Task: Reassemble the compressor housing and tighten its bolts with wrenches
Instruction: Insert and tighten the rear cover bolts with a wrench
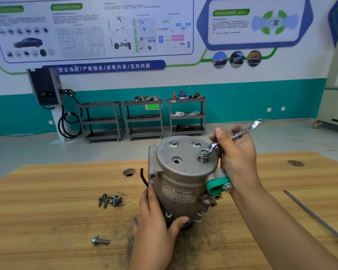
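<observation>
Compressor (pixel 181 184): stood on end near the middle of the table (pixel 47 191) and leaned slightly; a cast cylinder of dull grey metal, matt and scuffed, with lugs down its sides.
Cover (pixel 185 166): a round, gently domed plate of the same grey metal is seen on top.
Seated bolts (pixel 173 143): two hex flange heads are sunk flush at the cover's far side.
Hole (pixel 176 160): one recessed bore at the near left is left open.
Raised bolt (pixel 204 154): held well above the cover at the near right, with its bright thread exposed.
Label (pixel 179 192): a pale rectangular sticker with printed figures is stuck to the front wall.
Clamp (pixel 217 185): a smooth green block is fixed at the right lug by a hex bolt.
Wrench (pixel 240 132): flat, polished steel; one end is set over the raised bolt, the other is lifted far right.
Right hand (pixel 236 152): closed round the wrench shank.
Left hand (pixel 154 215): wrapped round the compressor's lower body, the thumb laid across the front.
Loose bolts (pixel 110 199): a small heap of dark flange bolts is left on the table, left of the compressor.
Single bolt (pixel 100 241): laid on its side, nearer the table's front edge.
Table: pale wood grain, smudged with dark grime near the compressor.
Screwdriver (pixel 316 217): a slim dark shaft is laid at the right.
</observation>
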